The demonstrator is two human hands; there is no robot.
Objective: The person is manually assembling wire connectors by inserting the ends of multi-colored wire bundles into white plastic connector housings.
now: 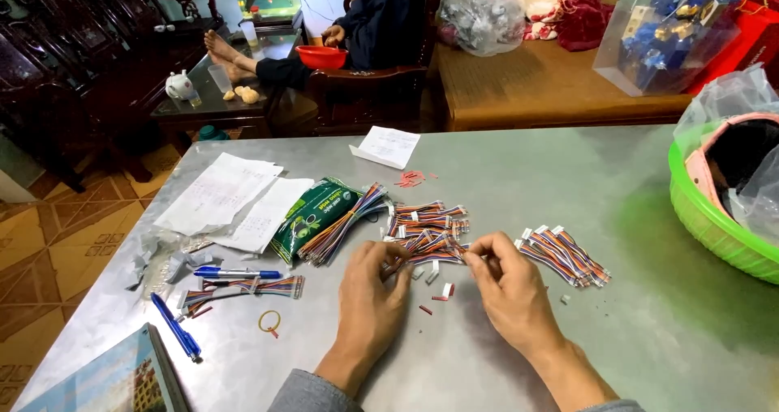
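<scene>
grey metal table (568, 185) in a tiled room with dark wooden chairs (73, 47).

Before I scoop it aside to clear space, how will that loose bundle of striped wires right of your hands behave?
The wire bundle would probably flop and splay: nothing visibly ties the thin strands. It looks light for its size. The small white connectors at the ends could snag neighbouring strands, and the smooth metal table would let it slide easily.
</scene>
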